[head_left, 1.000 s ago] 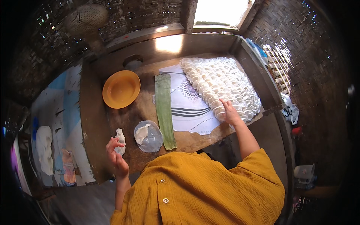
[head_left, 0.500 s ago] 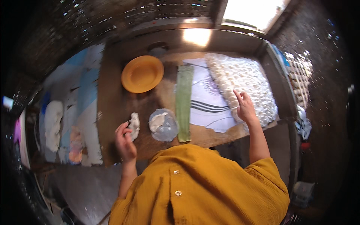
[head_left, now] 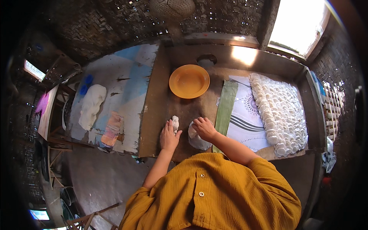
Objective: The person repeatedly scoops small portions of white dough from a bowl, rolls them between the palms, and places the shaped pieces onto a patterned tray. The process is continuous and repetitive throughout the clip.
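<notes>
A small lump of white dough (head_left: pixel 175 123) lies on the brown board, left of a round translucent plastic sheet (head_left: pixel 200 144). My left hand (head_left: pixel 169 137) rests against the lump's near left side, fingers stretched and thumb apart. Over the plastic sheet, my right hand (head_left: pixel 205 129) has its fingers bent down onto a flat piece of white dough (head_left: pixel 192 133). That hand hides part of the piece, and its fingertips seem to grip the dough's edge. Many small pale dough pieces (head_left: pixel 281 115) lie in overlapping rows on a patterned white cloth (head_left: pixel 245 103) to the right.
An orange bowl (head_left: pixel 189 81) sits behind my hands. A green strip (head_left: pixel 225 111) runs beside the cloth. Raised wooden walls (head_left: pixel 245 57) edge the board's back and right. On the worn blue-white table (head_left: pixel 128 92) to the left lies a larger white mass (head_left: pixel 92 106).
My right hand has moved left from the dough rows to the flat dough on the plastic sheet. My left hand has come against the lump. The view has shifted left.
</notes>
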Motion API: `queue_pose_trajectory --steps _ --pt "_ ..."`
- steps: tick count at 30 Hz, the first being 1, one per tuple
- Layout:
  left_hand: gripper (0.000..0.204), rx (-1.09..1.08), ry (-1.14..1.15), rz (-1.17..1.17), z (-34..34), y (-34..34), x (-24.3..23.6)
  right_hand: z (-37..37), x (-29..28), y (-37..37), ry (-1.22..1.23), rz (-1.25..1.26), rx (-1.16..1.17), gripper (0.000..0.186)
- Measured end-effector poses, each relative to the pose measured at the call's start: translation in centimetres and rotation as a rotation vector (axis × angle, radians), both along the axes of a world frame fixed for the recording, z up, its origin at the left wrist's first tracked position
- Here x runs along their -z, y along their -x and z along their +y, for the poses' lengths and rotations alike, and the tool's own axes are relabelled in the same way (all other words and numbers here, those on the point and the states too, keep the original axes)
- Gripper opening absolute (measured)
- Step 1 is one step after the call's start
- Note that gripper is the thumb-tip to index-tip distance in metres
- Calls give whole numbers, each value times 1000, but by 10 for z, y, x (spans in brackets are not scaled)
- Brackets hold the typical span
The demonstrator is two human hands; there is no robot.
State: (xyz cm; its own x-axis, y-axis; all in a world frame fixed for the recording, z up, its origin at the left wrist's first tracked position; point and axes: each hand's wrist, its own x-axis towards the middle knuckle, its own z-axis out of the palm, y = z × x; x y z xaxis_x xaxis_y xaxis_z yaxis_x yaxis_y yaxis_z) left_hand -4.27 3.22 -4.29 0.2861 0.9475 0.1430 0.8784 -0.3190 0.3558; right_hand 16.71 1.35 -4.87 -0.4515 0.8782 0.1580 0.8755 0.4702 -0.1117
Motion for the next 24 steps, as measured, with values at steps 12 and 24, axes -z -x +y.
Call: queue_pose_trajectory --steps 12,24 --pt "66 149 -174 -303 10 -26 -13 -1 13 -4 -118 -18 -103 31" --pt "69 313 1141 -2037 -4 -53 -77 -12 -104 26 -11 958 91 36"
